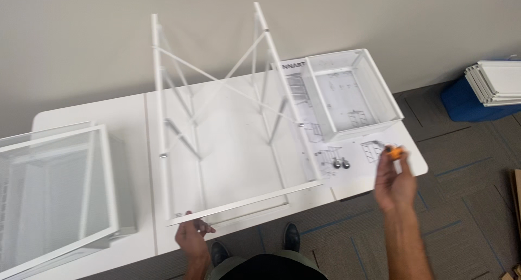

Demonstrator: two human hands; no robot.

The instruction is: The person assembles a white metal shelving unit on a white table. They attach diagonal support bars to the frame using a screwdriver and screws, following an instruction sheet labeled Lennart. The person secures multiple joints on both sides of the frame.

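Left hand (191,237) grips the white wire frame (217,111) at the surface's front edge; light, rigid. Right hand (394,178) pinches probably a small orange tool (395,152).

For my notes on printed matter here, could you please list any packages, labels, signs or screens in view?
Instruction sheet: flat on the white table, partly under the white mesh basket, near the right hand; white paper with grey line drawings.
No packages, signs or screens visible.
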